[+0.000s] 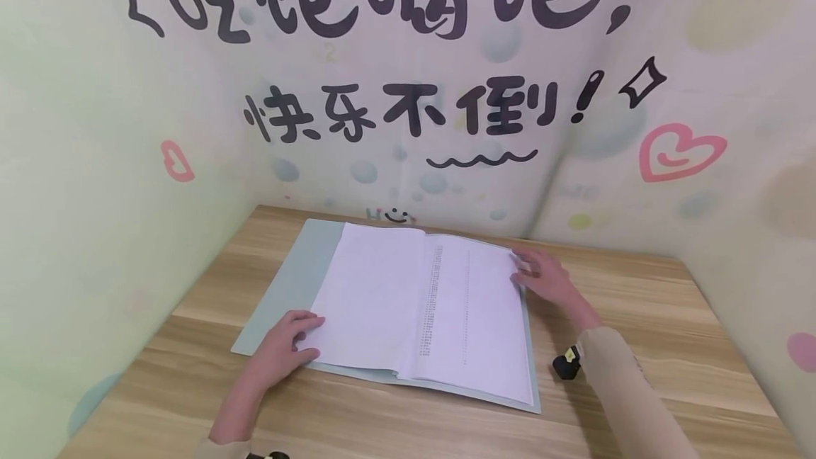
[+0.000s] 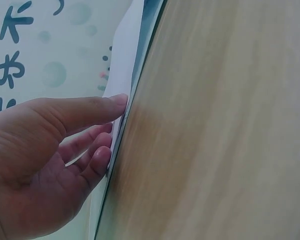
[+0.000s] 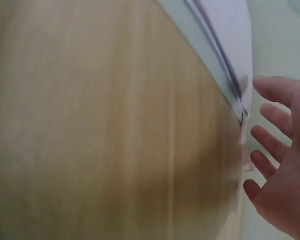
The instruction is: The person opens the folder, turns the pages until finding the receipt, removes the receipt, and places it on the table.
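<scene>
A pale blue-green folder (image 1: 280, 289) lies opened flat on the wooden table, filled with white sheets. Its left page (image 1: 370, 289) is blank, while the right page (image 1: 494, 324) carries narrow columns of small print. My left hand (image 1: 280, 349) rests at the lower left edge of the blank page, thumb and loosely bent fingertips touching the paper. At the upper right corner of the printed page is my right hand (image 1: 545, 278). In the right wrist view its fingers (image 3: 272, 142) are spread and relaxed, with the thumb tip beside the page corner (image 3: 235, 50).
The wooden table (image 1: 414, 431) runs back to a printed wall (image 1: 395, 183) with large black characters and hearts. Side walls rise at left and right. A black device (image 1: 566, 363) with a yellow mark sits at the right wrist, under the beige sleeve (image 1: 627, 388).
</scene>
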The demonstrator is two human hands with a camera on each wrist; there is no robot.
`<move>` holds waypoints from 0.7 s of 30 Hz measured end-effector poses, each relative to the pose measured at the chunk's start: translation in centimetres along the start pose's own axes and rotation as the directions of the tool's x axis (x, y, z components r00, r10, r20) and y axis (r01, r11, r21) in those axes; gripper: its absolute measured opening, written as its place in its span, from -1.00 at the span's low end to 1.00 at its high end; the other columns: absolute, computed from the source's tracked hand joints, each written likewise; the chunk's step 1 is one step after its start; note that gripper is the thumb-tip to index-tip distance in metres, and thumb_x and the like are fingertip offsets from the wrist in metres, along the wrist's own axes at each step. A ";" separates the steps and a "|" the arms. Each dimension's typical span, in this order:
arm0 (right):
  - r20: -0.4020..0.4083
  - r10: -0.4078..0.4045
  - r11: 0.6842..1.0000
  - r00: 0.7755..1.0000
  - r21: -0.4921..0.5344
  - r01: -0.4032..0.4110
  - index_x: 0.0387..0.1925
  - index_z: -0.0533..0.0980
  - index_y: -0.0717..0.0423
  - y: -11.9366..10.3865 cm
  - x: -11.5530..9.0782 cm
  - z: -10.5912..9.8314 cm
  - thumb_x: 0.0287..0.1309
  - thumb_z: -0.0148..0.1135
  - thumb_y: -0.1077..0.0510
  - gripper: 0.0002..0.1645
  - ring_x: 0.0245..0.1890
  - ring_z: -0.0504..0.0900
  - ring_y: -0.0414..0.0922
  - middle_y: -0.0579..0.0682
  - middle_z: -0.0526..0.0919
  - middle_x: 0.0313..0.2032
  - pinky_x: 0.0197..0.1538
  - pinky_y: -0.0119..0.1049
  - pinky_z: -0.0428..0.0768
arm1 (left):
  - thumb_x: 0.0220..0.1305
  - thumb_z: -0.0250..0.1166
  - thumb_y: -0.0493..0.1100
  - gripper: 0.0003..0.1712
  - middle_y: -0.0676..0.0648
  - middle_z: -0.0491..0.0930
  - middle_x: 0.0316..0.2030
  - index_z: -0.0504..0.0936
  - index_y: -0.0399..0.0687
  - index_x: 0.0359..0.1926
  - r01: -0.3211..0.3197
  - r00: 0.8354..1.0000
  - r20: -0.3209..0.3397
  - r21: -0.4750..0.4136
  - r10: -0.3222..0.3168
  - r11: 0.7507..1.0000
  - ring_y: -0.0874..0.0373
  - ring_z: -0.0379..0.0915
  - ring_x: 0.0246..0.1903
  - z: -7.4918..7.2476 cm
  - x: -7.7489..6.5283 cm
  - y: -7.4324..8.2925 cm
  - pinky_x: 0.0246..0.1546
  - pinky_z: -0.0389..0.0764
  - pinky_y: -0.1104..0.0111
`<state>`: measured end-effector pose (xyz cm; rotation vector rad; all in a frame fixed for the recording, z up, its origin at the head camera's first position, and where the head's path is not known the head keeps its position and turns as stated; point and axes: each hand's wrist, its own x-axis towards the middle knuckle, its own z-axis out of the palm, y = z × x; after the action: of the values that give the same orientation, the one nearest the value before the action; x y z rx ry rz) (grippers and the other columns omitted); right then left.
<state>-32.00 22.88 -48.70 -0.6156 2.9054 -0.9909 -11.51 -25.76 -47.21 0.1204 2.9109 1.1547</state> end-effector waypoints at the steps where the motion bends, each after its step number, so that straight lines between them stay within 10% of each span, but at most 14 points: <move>1: 0.004 0.011 0.999 1.000 -0.033 -0.011 0.39 0.28 0.18 0.2 0.0 0.0 0.27 0.27 0.01 -0.25 0.34 0.21 0.45 0.35 0.33 0.35 0.29 0.46 0.13 | 0.09 0.45 -0.31 -0.43 -0.26 0.45 0.19 0.58 -0.25 0.17 -0.002 1.000 0.001 -0.001 0.002 1.000 -0.02 0.50 -0.03 0.0 0.0 0.0 -0.15 0.58 0.36; 21: 0.048 0.069 0.992 0.996 -0.111 -0.063 0.37 0.35 0.03 1.0 -0.5 0.3 0.18 0.32 -0.19 -0.19 0.39 0.01 0.43 0.30 0.19 0.43 0.21 0.44 0.02 | 0.07 0.46 -0.32 -0.44 -0.23 0.45 0.18 0.59 -0.22 0.15 0.024 1.000 0.010 -0.005 -0.023 1.000 0.02 0.47 -0.05 -0.2 0.0 0.2 -0.19 0.54 0.41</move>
<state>-31.86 23.62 -49.54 -0.5366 2.9284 -0.8010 -11.53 -25.75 -46.90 0.0916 2.8921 1.1547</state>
